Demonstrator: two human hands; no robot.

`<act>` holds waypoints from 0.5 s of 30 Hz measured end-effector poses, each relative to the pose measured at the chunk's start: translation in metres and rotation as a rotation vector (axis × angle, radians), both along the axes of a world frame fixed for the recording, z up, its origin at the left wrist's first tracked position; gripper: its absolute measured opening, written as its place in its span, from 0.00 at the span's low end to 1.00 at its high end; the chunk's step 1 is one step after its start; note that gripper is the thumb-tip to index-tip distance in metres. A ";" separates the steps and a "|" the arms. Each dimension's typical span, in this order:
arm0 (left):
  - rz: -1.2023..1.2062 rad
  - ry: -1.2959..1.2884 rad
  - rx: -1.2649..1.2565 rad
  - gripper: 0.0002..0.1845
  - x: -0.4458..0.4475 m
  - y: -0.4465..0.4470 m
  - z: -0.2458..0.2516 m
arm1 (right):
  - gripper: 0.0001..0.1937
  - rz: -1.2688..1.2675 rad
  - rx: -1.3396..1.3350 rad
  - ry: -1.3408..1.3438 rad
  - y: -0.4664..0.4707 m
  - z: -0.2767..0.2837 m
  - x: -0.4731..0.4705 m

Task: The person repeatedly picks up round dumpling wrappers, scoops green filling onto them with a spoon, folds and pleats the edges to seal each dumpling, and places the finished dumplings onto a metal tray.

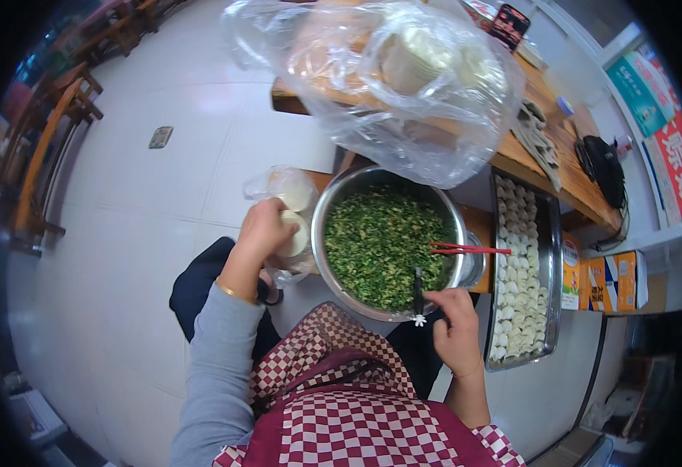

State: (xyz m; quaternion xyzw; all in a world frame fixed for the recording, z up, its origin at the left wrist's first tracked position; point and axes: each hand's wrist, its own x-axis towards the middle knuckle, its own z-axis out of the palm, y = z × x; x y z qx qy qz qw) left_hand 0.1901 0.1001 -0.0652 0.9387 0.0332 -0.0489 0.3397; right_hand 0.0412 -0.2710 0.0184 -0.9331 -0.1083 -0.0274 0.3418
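A large steel bowl (pixel 317 233) of chopped green filling (pixel 376 245) stands before me, with red chopsticks (pixel 469 249) lying across its right rim. My left hand (pixel 266 227) pinches a round dough wrapper (pixel 297 233) left of the bowl, by a plastic bag that holds another pale wrapper (pixel 295 194). Near the bowl's lower right edge is my right hand (pixel 456 330), its fingers by a small black-handled tool (pixel 418 295) with a white end; whether they grip it I cannot tell. On the right, a long metal tray (pixel 554 245) carries rows of filled dumplings (pixel 516 280).
A clear plastic bag (pixel 341 105) with stacked wrappers (pixel 414 58) hangs over the wooden table (pixel 586 187) ahead. A phone (pixel 510 27), a grey cloth (pixel 534 137) and a black pouch (pixel 602 169) lie there. Orange boxes (pixel 612 280) stand beyond the tray; wooden benches (pixel 49 157) are far left.
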 end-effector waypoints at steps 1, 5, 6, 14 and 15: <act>0.028 -0.100 0.116 0.17 -0.006 -0.004 -0.002 | 0.29 0.051 -0.034 0.006 -0.002 0.001 -0.002; -0.079 -0.248 0.237 0.19 -0.026 -0.018 -0.001 | 0.28 -0.002 0.046 0.078 -0.009 -0.009 -0.015; -0.089 -0.248 0.213 0.19 -0.028 -0.021 0.000 | 0.26 -0.101 0.030 0.019 -0.013 -0.015 -0.016; -0.017 -0.192 0.193 0.13 -0.026 -0.026 0.006 | 0.25 -0.449 -0.313 -0.123 -0.062 -0.084 0.001; -0.035 -0.191 0.207 0.12 -0.026 -0.025 0.005 | 0.27 -0.481 -0.292 -0.028 -0.064 -0.092 0.003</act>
